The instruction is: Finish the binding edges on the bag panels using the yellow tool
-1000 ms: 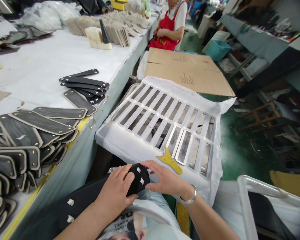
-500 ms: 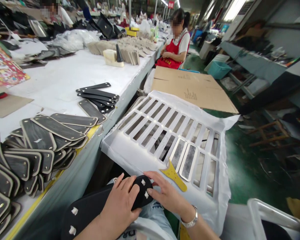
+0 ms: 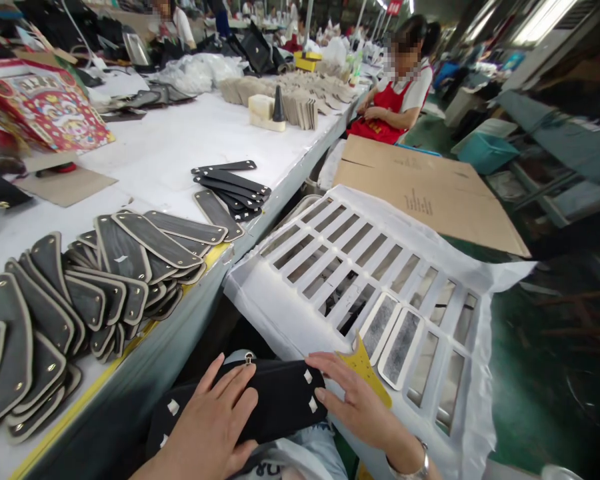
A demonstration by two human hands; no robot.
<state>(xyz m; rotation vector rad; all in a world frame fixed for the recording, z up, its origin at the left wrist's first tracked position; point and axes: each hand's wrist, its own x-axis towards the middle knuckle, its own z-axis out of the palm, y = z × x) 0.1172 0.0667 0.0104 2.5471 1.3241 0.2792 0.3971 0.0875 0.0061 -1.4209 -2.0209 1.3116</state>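
Note:
A long black panel (image 3: pixel 279 395) with rounded corners and small whitish tabs near both ends lies across my lap. My left hand (image 3: pixel 217 417) rests flat over its middle, fingers stretched across the surface and apart. At the panel's right end is my right hand (image 3: pixel 357 397), its thumb beside the tabs and its fingers curled at the end's edge. Just beyond that hand, a yellow forked piece (image 3: pixel 367 368) lies on a white slatted rack (image 3: pixel 275 313). Two grey strips with white borders (image 3: pixel 401 347) lie side by side on the same rack.
Along the left table (image 3: pixel 155 143) lie many grey panels with pale edges (image 3: pixel 125 250). Farther back is a fan of black strips (image 3: pixel 233 190). A cardboard sheet (image 3: pixel 430 193) lies beyond the rack, near a seated person in a red apron (image 3: pixel 395 107).
The view has swung left, so the scene sits farther right. My right hand has shifted slightly along the panel's right end, and the panel lies flatter. My left hand stays on its middle.

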